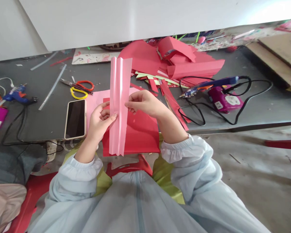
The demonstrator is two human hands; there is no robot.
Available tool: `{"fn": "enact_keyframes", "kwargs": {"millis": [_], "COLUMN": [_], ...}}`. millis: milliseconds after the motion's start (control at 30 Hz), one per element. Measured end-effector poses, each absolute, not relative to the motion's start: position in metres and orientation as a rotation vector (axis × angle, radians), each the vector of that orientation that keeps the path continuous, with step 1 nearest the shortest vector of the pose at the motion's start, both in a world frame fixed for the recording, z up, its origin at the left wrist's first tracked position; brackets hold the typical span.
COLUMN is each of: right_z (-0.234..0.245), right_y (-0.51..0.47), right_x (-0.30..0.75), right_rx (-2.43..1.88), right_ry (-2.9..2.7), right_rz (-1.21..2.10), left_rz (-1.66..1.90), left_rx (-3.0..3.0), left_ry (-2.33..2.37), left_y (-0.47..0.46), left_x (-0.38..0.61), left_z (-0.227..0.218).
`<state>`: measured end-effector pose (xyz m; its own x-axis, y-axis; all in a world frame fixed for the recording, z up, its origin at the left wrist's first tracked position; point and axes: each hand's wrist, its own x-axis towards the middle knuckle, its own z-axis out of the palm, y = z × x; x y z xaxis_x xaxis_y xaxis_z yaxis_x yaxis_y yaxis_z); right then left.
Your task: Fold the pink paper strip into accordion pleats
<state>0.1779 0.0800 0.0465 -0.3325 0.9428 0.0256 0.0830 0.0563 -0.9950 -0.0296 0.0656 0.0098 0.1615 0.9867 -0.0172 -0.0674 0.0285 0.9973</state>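
Note:
A long strip of pink paper (118, 84), creased lengthwise, stands upright between my hands above the table's front edge. My left hand (100, 119) is closed on its left side, the thumb lying across the front. On the right edge, my right hand (143, 102) pinches the paper between thumb and finger. Behind the strip lies a red sheet (143, 132) that overhangs the table edge, with a flat pink sheet (94, 100) partly under it.
A phone (76, 119) and scissors (80, 89) lie to the left. Glue guns (16, 94) (208, 85) with loose cables rest at both sides. Red paper (140, 58) and scraps are heaped at the back. A cardboard box (278, 58) stands far right.

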Motion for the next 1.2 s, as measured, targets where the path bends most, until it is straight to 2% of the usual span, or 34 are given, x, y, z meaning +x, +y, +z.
{"fn": "enact_keyframes", "kwargs": {"millis": [267,900,1200], "right_z": [0.049,0.051,0.041], "right_y": [0.076,0.076,0.076], "right_x": [0.184,0.182,0.166], "right_rx": [-1.012,-1.008,-0.891], "right_ry": [-1.58,-1.521,-1.438], "right_rz": [1.297,1.282,1.536], "left_rz": [1.197,1.452,1.545], "left_rx": [1.112,1.552,1.727], "left_ry": [0.997,1.05,1.075], "left_y": [0.067,0.06,0.055], "left_x": [-0.034,-0.034,-0.029], "left_z": [0.018,0.019,0.023]}}
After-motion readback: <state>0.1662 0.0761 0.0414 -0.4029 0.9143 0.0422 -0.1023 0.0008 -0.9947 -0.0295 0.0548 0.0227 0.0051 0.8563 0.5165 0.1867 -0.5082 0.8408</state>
